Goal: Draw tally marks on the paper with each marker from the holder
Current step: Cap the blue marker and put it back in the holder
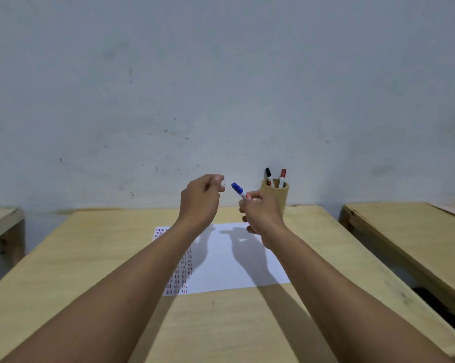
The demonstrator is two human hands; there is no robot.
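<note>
My right hand grips a blue-capped marker, held above the table with its capped end pointing up and left. My left hand hovers just left of that cap, fingers curled, a small gap between them; I cannot tell if it holds anything. Below both hands lies a white paper with columns of red and blue tally marks along its left side. A round wooden holder stands at the table's back edge behind my right hand, with a black-capped marker and a red-capped marker sticking up.
The wooden table reaches to a grey-white wall. Another wooden table stands to the right across a dark gap, and a third one's corner shows at the left.
</note>
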